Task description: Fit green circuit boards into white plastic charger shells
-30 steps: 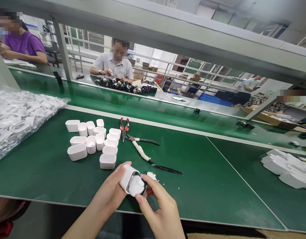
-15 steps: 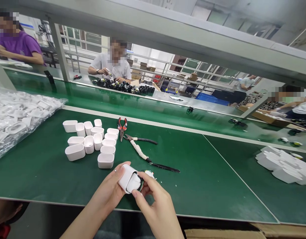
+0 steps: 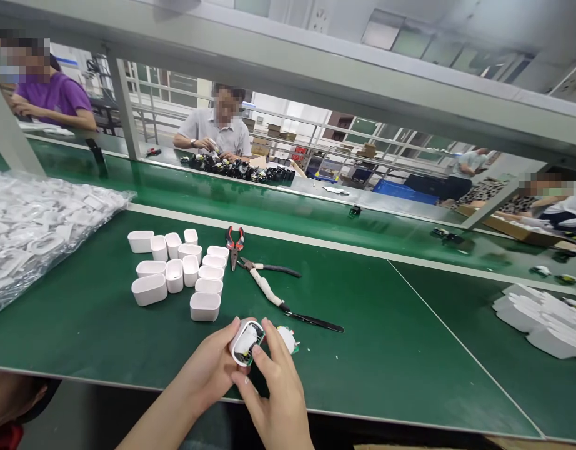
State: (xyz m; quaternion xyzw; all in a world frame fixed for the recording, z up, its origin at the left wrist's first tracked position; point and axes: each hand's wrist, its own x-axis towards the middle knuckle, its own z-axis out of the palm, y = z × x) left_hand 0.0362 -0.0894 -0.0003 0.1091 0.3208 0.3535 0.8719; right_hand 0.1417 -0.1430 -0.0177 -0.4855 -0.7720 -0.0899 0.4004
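Note:
Both my hands hold a white plastic case [image 3: 245, 342] over the green bench mat [image 3: 372, 350]. Its open end faces up, with a white insert and a dark-edged circuit board showing inside. My left hand [image 3: 206, 357] cradles it from the left, and the fingers of my right hand [image 3: 273, 381] press on its right side. Just right of my right hand, a small white part with a green board [image 3: 288, 339] lies on the mat. Several white plastic cups [image 3: 178, 272] stand beyond my hands.
Red-handled pliers [image 3: 235, 248], black-handled cutters [image 3: 264, 267] and a tool with a white-wrapped handle and black blade [image 3: 288, 306] lie on the mat. A bag of white parts [image 3: 39, 234] sits left, a white pile [image 3: 541, 322] right. A person [image 3: 217, 125] works across the bench.
The white case has turned so its open end faces up. The white insert no longer bulges out past its rim. My right hand has shifted onto the case's right side.

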